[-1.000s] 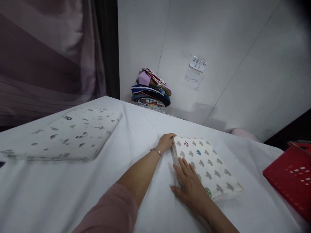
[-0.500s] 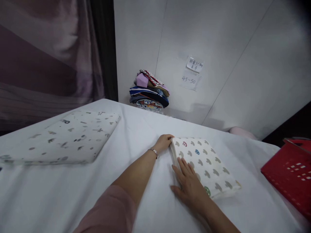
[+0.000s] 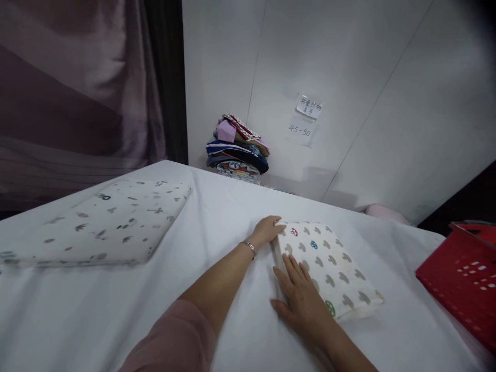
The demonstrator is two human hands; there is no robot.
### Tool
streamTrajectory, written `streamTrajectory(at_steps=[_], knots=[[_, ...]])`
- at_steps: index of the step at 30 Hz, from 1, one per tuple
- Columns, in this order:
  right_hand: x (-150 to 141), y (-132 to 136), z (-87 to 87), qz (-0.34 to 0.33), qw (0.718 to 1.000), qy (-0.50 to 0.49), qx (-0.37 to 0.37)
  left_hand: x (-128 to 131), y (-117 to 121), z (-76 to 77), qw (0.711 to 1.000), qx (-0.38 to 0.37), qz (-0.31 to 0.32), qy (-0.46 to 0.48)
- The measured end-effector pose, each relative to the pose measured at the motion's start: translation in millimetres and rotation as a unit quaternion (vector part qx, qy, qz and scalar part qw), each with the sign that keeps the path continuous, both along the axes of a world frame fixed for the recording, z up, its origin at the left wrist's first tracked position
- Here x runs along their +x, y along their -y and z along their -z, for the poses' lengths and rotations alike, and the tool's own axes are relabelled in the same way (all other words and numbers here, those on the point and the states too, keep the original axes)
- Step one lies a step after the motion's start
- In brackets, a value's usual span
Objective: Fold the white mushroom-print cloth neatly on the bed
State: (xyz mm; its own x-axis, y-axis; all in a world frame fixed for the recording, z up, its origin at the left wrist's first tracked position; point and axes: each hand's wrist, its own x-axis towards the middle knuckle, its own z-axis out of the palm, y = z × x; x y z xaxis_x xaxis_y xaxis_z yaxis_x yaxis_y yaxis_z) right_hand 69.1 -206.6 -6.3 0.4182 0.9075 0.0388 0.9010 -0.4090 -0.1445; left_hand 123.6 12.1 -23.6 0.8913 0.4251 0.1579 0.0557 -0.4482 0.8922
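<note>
A folded white cloth [image 3: 333,258] printed with grey mushrooms, and a few red, blue, green and yellow ones, lies on the white-covered table. My left hand [image 3: 268,229], with a bracelet on its wrist, holds the cloth's far left corner, fingertips curled over the top layer. Flat on the near left part of the cloth rests my right hand [image 3: 300,294], its fingers stretched out and the thumb apart on the table side. Layers show along the cloth's left edge between the two hands.
Another folded white cloth [image 3: 116,222] with small leaf-like prints lies at the left. A red plastic basket [image 3: 457,279] stands at the right edge. Beyond the table's far edge [image 3: 217,174] rises a stack of folded fabrics [image 3: 238,150] against the wall. Paper signs [image 3: 306,120] hang there.
My left hand has shifted slightly right, its fingers now over the top of the cloth's corner instead of at its side edge. My right hand stays nearly in place.
</note>
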Motion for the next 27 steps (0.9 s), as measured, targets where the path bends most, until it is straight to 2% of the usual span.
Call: streamTrajectory(at_steps=[6, 12, 15, 19, 22, 25, 27], knots=[[-5.3, 2.9, 7.1, 0.002, 1.0, 0.012, 0.017, 0.2, -0.3, 9.6, 0.998, 0.05, 0.011, -0.034], [-20.6, 14.0, 22.3, 0.001, 0.996, 0.053, 0.075, -1.7, 2.1, 8.0, 0.996, 0.082, 0.001, -0.044], [-23.7, 15.4, 24.0, -0.003, 0.993, 0.068, 0.092, -4.7, 5.3, -0.6, 0.993, 0.107, -0.012, -0.052], [-23.8, 13.6, 21.1, 0.001, 0.994, 0.072, 0.082, -8.4, 18.9, -22.3, 0.986, 0.159, -0.03, -0.04], [-23.5, 11.3, 17.4, 0.0, 0.996, 0.057, 0.067, -9.3, 37.7, -31.6, 0.968, 0.25, -0.003, 0.022], [-24.2, 9.0, 14.3, 0.007, 0.998, 0.034, 0.049, -8.2, 52.6, -23.2, 0.94, 0.337, 0.054, 0.026], [-25.7, 9.8, 12.3, 0.015, 0.999, 0.017, 0.037, -6.9, 55.7, -11.8, 0.932, 0.352, 0.082, -0.013]])
